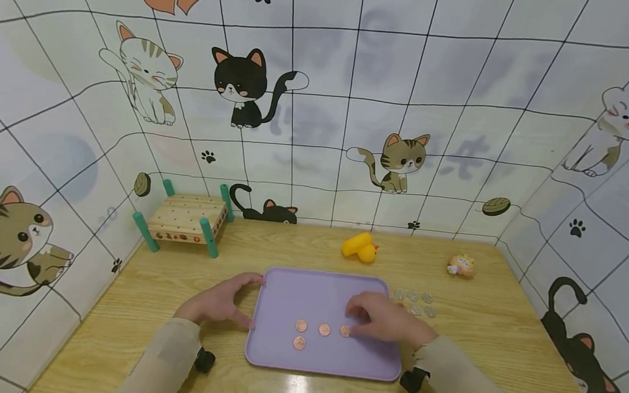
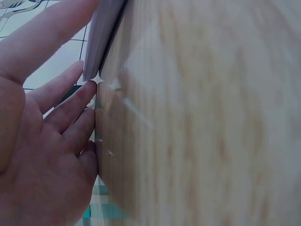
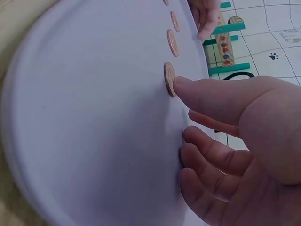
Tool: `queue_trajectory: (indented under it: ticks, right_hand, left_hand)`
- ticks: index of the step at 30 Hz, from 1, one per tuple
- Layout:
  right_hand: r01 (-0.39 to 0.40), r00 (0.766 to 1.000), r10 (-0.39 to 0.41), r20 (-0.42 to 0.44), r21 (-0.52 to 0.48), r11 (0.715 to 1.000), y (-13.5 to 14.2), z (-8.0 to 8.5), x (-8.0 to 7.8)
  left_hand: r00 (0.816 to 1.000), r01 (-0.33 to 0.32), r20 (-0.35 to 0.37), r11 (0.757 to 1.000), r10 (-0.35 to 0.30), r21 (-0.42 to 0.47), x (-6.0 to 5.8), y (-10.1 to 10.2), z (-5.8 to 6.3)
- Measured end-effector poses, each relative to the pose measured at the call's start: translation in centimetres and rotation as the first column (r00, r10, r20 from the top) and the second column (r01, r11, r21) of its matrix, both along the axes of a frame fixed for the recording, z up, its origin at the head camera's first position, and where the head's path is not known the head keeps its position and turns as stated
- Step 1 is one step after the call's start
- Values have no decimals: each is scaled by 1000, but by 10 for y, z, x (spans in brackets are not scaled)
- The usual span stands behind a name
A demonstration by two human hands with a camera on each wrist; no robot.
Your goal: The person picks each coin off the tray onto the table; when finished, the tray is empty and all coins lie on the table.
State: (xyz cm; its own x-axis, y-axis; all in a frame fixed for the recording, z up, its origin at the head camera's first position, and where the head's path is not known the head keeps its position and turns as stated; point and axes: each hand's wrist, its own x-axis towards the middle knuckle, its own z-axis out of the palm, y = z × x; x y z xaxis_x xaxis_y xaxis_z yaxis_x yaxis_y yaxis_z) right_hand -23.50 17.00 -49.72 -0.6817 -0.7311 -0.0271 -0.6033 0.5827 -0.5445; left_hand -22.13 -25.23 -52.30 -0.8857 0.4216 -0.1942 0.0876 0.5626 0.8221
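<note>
A lilac tray (image 1: 330,289) lies on the wooden table, with several copper coins (image 1: 324,329) on it, three of them in a row. At the tray's left edge is my left hand (image 1: 222,299), thumb and fingers spread against the rim; the left wrist view shows its palm with nothing held. Over the tray's right half, my right hand (image 1: 385,319) touches the rightmost copper coin (image 3: 168,77) with its straight thumb. That coin lies flat on the tray. The other fingers of this hand are loosely bent near the tray surface.
Several silver coins (image 1: 413,310) lie on the table beside the tray's right edge. Behind the tray are a yellow duck toy (image 1: 362,247) and a small figurine (image 1: 460,265). A little wooden toy bed (image 1: 187,218) with green posts stands at the back left. Cat-print sheets (image 1: 320,118) wall the table.
</note>
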Motion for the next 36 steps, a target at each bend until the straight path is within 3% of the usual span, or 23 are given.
queue_trajectory:
  ticks: [21, 36]
  right_hand:
    - [-60, 995, 62, -75, 32, 998, -16, 1, 5]
    - [-28, 1000, 27, 6, 132, 991, -24, 9, 9]
  left_hand:
    - [1000, 11, -6, 999, -11, 31, -1, -1, -2]
    - [1000, 5, -2, 1000, -5, 19, 0, -1, -1]
